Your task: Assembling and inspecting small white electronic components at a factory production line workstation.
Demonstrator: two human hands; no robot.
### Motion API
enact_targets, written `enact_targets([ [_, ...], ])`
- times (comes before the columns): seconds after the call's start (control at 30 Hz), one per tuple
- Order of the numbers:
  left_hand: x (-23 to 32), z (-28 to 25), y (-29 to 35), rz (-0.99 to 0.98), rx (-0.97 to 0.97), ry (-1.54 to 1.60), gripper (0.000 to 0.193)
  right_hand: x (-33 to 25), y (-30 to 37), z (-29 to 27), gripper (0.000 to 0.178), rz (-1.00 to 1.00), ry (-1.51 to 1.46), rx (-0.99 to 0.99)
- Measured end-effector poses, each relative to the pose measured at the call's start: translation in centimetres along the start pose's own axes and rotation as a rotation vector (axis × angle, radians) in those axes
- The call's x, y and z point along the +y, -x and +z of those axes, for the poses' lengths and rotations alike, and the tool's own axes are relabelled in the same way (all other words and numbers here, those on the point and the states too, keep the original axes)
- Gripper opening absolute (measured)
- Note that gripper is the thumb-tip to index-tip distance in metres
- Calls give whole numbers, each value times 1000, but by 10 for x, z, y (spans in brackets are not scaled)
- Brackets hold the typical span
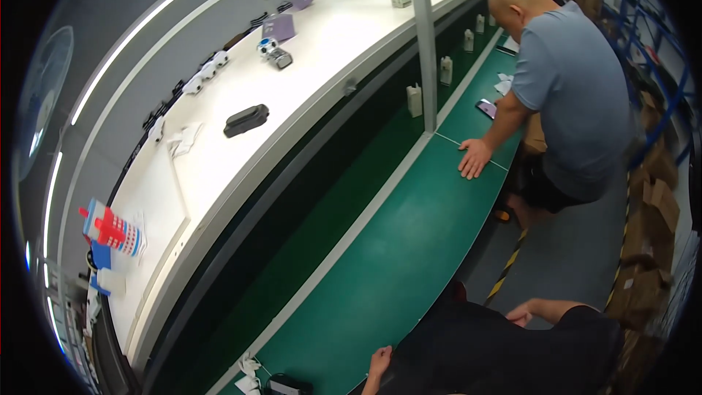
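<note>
My left hand is at the near edge of the green worktable, with its fingers curled closed. Whatever it may hold is too small to tell. Over to the right, my right hand is beside the black shirt on my torso. Its fingers are bent together, and I cannot make out anything within them. Closest to the left hand on the table are a black device and some crumpled white wrapping, both partly cut off by the lower rim.
Ahead, a person in a grey-blue shirt leans a hand on the worktable, near a phone. White boxes stand along a dark green belt. A white shelf carries a dark grey case and a red-white cup. Cartons line the right.
</note>
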State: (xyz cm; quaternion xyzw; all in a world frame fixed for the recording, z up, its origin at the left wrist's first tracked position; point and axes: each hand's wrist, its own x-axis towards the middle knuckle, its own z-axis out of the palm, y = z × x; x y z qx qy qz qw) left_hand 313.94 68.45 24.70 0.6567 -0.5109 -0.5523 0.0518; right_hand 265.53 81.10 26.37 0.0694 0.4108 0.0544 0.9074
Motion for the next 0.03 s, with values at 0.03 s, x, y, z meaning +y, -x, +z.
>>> enact_targets([
  [0.03, -22, 5, 5, -7, 72, -17, 45, 9, -6, -15, 26, 5, 12, 2],
])
